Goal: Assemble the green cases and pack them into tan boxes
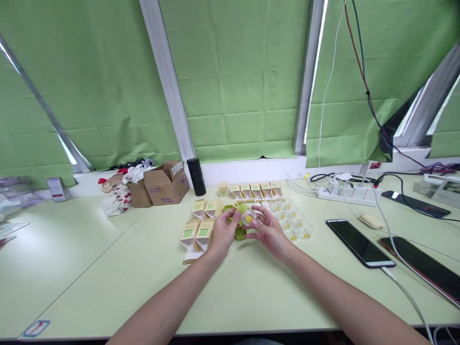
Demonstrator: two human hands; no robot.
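Both my hands meet over the middle of the pale green table (108, 268). My left hand (223, 232) and my right hand (268, 232) together pinch a small clear plastic case with a yellow piece inside and a green lid (246, 214). Another green lid (240, 234) lies on the table just under the hands. Left of my left hand stand several small beige cartons with green labels (197, 234). A further row of cartons (251, 190) lines up behind. Right of my right hand lie several clear cases with yellow pieces (293, 220).
A black cylinder (196, 176) and open cardboard boxes (163, 184) stand at the back left by a patterned bag (117, 196). Phones (360, 242) and a white power strip (347, 192) with cables lie to the right. Green blinds hang behind.
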